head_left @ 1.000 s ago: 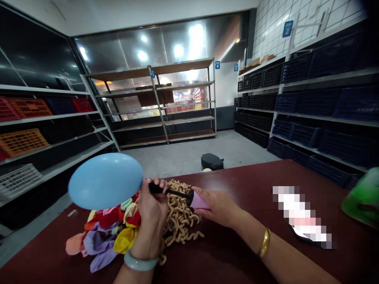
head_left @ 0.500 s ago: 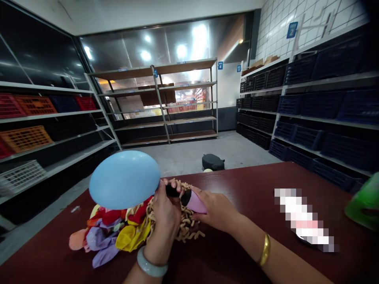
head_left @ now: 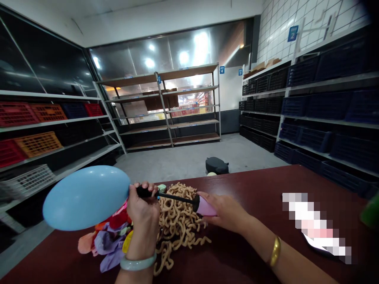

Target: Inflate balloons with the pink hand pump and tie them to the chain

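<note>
A large inflated light-blue balloon (head_left: 87, 199) sits at the left end of a hand balloon pump (head_left: 206, 207), above the table. My left hand (head_left: 144, 209) is closed around the pump's black end, right beside the balloon's neck. My right hand (head_left: 223, 211) grips the pump's pink body. Between the hands a thin black rod shows, drawn out of the body. Below lies a heap of tan curly pieces (head_left: 180, 221), of a material I cannot make out. Limp balloons (head_left: 108, 240) in purple, red, orange and yellow are piled left of my left wrist, partly hidden by it.
The dark red table (head_left: 248, 260) carries a blurred-out flat object (head_left: 316, 228) on the right. Something green (head_left: 370, 211) stands at the right edge. A dark grey object (head_left: 217, 165) is beyond the table. Shelves with crates (head_left: 49, 114) line the sides.
My left hand has moved left with the balloon, away from my right hand. The pump's rod now shows between them, and more of the tan heap is uncovered. The view has shifted slightly.
</note>
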`<state>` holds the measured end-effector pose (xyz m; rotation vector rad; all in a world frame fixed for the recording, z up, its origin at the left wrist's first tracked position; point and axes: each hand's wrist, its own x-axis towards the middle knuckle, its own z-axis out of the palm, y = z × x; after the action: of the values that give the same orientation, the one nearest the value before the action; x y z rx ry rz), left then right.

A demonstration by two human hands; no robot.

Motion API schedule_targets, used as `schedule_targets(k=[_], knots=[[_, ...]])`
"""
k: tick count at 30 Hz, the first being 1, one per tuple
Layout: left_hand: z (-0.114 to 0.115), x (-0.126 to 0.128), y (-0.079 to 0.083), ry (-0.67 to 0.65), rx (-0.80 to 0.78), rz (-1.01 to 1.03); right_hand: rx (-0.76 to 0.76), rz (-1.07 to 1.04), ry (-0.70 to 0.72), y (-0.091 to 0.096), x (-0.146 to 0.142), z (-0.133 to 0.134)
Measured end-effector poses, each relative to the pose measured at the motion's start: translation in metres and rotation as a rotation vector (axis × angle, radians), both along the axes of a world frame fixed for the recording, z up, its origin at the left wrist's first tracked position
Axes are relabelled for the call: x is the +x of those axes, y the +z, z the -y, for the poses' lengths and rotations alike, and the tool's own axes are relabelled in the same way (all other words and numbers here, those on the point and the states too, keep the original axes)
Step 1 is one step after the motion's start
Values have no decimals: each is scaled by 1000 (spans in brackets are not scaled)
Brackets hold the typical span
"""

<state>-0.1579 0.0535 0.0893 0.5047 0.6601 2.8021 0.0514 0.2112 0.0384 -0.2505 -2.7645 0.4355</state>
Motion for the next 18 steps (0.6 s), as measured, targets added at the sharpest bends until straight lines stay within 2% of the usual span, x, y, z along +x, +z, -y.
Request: schedule_targets(k=[5, 10, 14, 18], knots=[[-24, 25, -12, -12, -11, 25, 64, -34, -24, -2, 2, -6], [-45, 66, -28, -88, -71, 2, 69, -67, -34, -5, 0, -1], [-51, 92, -31, -163, -111, -1, 55, -89, -43, -4, 0, 8], [-50, 96, -29, -172, -129, -14, 11, -102, -17, -3, -2, 13]])
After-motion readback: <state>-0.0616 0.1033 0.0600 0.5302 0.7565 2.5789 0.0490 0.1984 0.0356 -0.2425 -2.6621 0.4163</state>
